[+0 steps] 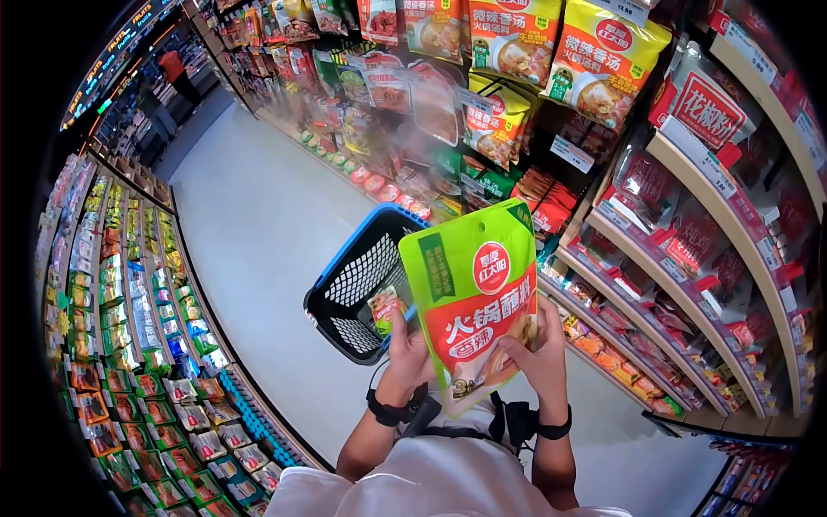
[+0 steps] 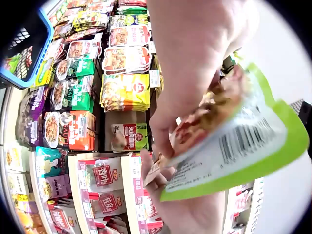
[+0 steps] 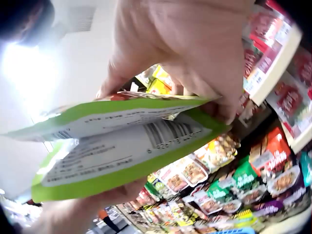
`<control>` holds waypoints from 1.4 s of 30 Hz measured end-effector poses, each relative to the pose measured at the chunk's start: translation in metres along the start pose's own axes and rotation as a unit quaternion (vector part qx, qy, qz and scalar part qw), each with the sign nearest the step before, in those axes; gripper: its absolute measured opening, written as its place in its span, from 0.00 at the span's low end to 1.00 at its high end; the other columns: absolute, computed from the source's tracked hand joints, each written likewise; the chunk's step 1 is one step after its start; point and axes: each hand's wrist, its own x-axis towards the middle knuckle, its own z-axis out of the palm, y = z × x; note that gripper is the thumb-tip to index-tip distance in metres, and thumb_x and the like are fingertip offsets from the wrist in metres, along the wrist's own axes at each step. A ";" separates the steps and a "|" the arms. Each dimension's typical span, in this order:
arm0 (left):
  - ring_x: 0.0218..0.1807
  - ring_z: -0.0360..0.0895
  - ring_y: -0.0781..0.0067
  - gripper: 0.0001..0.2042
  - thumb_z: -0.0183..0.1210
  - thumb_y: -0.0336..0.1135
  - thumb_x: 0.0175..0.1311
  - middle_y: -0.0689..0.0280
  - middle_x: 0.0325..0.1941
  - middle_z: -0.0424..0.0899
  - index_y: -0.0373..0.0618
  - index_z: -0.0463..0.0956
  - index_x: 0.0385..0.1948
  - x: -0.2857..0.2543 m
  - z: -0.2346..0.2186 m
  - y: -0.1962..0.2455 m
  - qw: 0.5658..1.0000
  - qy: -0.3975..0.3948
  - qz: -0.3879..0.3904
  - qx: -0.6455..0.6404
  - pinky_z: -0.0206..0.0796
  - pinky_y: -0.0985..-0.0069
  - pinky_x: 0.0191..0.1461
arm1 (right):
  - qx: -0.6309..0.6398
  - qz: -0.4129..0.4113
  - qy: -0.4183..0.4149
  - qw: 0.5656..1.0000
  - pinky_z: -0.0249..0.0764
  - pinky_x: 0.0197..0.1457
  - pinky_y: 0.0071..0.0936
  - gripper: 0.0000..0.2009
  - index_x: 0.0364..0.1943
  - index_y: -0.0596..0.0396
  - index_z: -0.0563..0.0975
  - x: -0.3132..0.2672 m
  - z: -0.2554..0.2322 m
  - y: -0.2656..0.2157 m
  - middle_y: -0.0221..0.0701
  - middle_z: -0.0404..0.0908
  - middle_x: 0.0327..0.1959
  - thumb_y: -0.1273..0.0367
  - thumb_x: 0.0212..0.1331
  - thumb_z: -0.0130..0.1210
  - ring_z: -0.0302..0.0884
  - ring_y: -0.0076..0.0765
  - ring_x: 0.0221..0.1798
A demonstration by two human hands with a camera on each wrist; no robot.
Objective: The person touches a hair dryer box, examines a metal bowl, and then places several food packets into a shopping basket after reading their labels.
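Note:
A green and red hot pot dipping sauce pouch [image 1: 482, 302] is held up in front of the body, its printed front facing the head camera. My right hand [image 1: 543, 353] grips its lower right side, thumb across the front and fingers behind. At the lower left edge, my left hand [image 1: 405, 358] holds on with its thumb raised and its fingers hidden behind the pouch. From the right wrist, two green-edged white back panels show, the lower one with a barcode [image 3: 170, 134]. Behind the left hand stands a black shopping basket [image 1: 345, 258] with a blue rim and a small green package [image 1: 388, 310] inside.
Yellow soup-base packs [image 1: 603, 65] hang on the rack ahead. Curved shelves [image 1: 689, 284] of red-labelled packets rise close on the right. Another stocked shelf [image 1: 121, 345] lines the left of the grey aisle floor [image 1: 241, 198]. A person in red [image 1: 177, 73] is far off.

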 end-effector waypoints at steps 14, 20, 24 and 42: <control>0.45 0.76 0.73 0.22 0.63 0.46 0.56 0.64 0.40 0.78 0.40 0.68 0.44 0.003 -0.027 -0.029 0.806 0.157 -0.164 0.547 0.67 0.75 0.49 | 0.517 0.277 0.107 0.803 0.71 0.41 0.17 0.11 0.52 0.57 0.68 -0.063 0.014 0.120 0.32 0.78 0.49 0.71 0.68 0.44 0.75 0.18 0.46; 0.37 0.77 0.80 0.20 0.65 0.41 0.56 0.61 0.32 0.79 0.37 0.67 0.39 0.008 -0.020 0.006 0.628 0.151 -0.086 0.759 0.69 0.78 0.39 | 0.340 0.229 0.149 0.900 0.70 0.41 0.16 0.12 0.53 0.58 0.68 -0.033 0.012 0.119 0.31 0.79 0.46 0.71 0.68 0.44 0.75 0.18 0.44; 0.39 0.78 0.80 0.21 0.65 0.31 0.57 0.62 0.39 0.80 0.36 0.65 0.48 -0.008 -0.083 0.025 0.793 0.253 -0.021 0.554 0.71 0.80 0.43 | 0.169 0.164 0.167 0.958 0.70 0.40 0.15 0.13 0.53 0.58 0.69 0.001 0.024 0.123 0.30 0.79 0.45 0.71 0.68 0.44 0.75 0.17 0.43; 0.27 0.73 0.83 0.12 0.57 0.36 0.65 0.64 0.30 0.83 0.34 0.78 0.40 -0.207 -0.400 0.154 0.528 0.735 0.073 0.419 0.66 0.79 0.32 | -0.454 0.118 -0.254 0.846 0.71 0.35 0.45 0.05 0.30 0.59 0.75 0.221 0.282 0.438 0.50 0.77 0.25 0.74 0.52 0.49 0.77 0.59 0.34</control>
